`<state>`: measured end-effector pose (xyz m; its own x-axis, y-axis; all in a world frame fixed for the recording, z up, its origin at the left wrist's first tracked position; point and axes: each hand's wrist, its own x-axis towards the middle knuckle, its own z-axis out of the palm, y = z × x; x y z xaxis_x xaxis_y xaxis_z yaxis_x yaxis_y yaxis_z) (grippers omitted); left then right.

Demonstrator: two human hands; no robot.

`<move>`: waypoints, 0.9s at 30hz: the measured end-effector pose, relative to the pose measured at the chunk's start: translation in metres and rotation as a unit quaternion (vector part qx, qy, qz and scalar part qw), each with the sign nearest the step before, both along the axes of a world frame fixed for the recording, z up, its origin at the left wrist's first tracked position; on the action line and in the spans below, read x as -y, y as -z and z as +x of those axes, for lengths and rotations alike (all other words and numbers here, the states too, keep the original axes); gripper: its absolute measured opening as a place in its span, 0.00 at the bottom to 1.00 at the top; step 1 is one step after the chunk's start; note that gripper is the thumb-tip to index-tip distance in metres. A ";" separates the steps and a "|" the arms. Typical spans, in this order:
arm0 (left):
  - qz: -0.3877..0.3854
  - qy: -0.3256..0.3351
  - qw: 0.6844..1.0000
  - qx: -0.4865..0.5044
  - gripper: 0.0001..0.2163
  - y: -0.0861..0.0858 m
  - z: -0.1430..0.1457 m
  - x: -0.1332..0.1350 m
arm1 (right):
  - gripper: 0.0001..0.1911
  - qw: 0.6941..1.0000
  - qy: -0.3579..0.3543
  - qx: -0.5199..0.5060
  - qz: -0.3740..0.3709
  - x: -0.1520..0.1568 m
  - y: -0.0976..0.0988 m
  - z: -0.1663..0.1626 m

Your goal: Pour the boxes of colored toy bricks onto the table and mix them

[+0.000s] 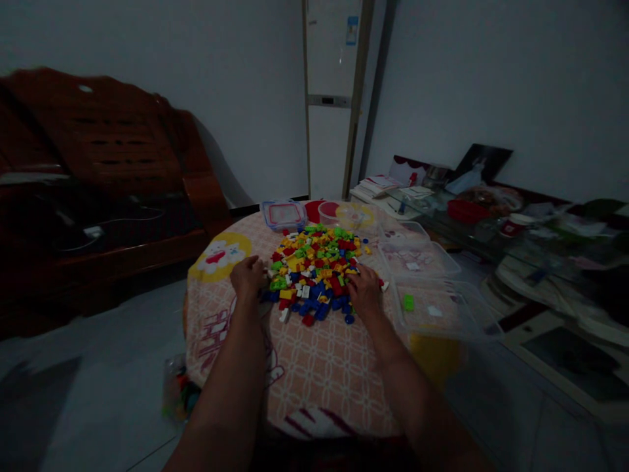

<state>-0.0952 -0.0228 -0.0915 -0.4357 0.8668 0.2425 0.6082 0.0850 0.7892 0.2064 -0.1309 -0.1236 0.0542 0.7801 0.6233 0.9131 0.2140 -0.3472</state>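
Observation:
A heap of small plastic bricks (pixel 317 265) in red, yellow, green, blue and white lies on a round table with a patterned pink cloth (pixel 314 367). My left hand (pixel 247 276) rests at the heap's left edge with its fingers curled inward; what they hold, if anything, is hidden. My right hand (pixel 364 288) lies palm down on the heap's right edge, its fingers spread over the bricks.
Several clear plastic trays (pixel 445 308) stand to the right of the heap; the nearest has a green brick (pixel 408 302). A lidded box (pixel 284 214) and small tubs sit at the back. A wooden sofa (pixel 98 196) is left, a cluttered glass table (pixel 491 223) right.

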 end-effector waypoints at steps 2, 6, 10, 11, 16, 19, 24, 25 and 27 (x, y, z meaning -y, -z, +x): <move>-0.014 0.010 1.000 0.021 0.16 0.005 -0.001 0.000 | 0.11 1.000 0.005 0.010 -0.004 -0.003 0.001 0.000; 0.010 0.060 0.997 0.050 0.15 0.009 0.014 0.000 | 0.11 1.000 0.005 0.006 0.008 -0.009 -0.001 -0.001; 0.017 0.073 0.996 0.045 0.15 0.012 0.022 0.000 | 0.15 0.997 0.011 -0.039 0.067 -0.007 -0.009 -0.003; 0.016 0.072 0.996 0.046 0.15 0.012 0.022 0.000 | 0.16 0.994 0.015 -0.050 0.092 -0.004 -0.013 -0.002; 0.017 0.078 0.995 0.052 0.16 0.016 0.020 0.000 | 0.14 0.975 0.102 -0.058 0.187 0.021 -0.034 0.024; 0.011 0.072 0.996 0.056 0.17 0.017 0.020 -0.001 | 0.12 0.965 0.177 -0.056 0.185 0.035 -0.041 0.047; 0.016 0.076 0.995 0.059 0.16 0.017 0.021 -0.003 | 0.13 0.971 0.170 -0.062 0.158 0.041 -0.042 0.048; 0.015 0.075 0.995 0.057 0.16 0.017 0.021 -0.003 | 0.13 0.975 0.149 -0.062 0.154 0.040 -0.042 0.041; 0.010 0.072 0.996 0.057 0.17 0.017 0.021 -0.003 | 0.13 0.983 0.100 -0.061 0.138 0.041 -0.040 0.026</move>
<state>-0.0741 -0.0200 -0.1086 -0.3328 0.9176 0.2173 0.5195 -0.0139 0.8544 0.2327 -0.1715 -0.0836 0.2767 0.5478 0.7895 0.9020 0.1352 -0.4100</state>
